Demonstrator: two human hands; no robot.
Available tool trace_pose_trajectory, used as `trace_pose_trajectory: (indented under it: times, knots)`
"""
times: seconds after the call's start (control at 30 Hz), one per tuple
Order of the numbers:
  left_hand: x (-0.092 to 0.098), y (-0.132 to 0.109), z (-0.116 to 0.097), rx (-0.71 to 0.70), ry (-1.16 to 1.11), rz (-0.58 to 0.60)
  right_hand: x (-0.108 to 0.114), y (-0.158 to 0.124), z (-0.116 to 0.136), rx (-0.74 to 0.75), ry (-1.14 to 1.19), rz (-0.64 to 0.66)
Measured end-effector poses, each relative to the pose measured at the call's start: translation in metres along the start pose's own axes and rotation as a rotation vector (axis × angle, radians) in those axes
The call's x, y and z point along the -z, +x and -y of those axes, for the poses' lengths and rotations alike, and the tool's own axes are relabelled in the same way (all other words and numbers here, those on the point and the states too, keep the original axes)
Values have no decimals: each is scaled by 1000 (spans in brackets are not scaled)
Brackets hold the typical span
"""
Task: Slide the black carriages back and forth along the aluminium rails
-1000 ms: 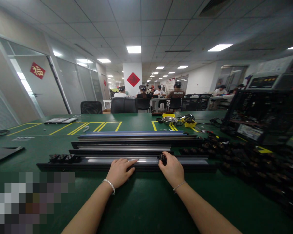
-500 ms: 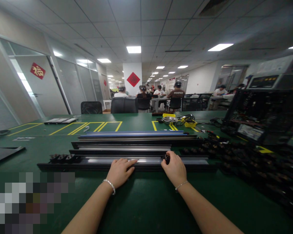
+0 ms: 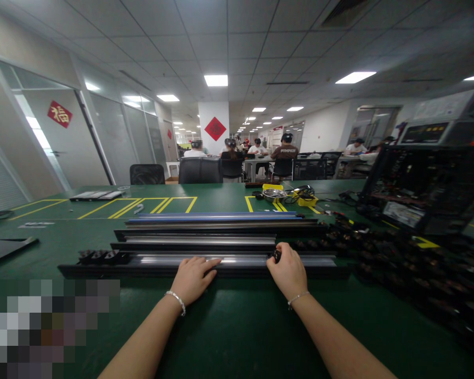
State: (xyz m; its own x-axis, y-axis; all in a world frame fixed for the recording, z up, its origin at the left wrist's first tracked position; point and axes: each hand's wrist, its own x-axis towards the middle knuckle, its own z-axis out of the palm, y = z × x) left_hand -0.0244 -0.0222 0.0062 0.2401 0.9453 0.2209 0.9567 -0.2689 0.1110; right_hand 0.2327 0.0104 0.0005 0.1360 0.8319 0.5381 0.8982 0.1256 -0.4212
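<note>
A long black rail [image 3: 240,260] with a shiny clear strip lies crosswise in front of me on the green table. My left hand [image 3: 193,276] rests on it near the middle, fingers stretched out along the strip. To the right, my right hand [image 3: 290,268] pinches a small black part [image 3: 277,255] at the rail; the fingers hide much of that part. Several black blocks [image 3: 98,256] sit in a row at the rail's left end. Parallel behind it lie more rails, among them a shorter one [image 3: 197,241] and one with a blue edge [image 3: 221,216].
A heap of small black parts [image 3: 403,268] spreads over the right side of the table. Behind it stands an open black computer case [image 3: 422,184]. A metal bowl [image 3: 275,195] and cables [image 3: 304,192] lie at the back. People sit at desks farther off.
My right hand has slid slightly to the right along the rail with the small black part. My left hand has stayed in place on the strip.
</note>
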Motion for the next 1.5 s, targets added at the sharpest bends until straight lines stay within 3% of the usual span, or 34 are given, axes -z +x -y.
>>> trace_pose_trajectory:
  times: [1.5]
  knots:
    - [1,1,-2,16,1,4,21,12,-16,-152,-171,65]
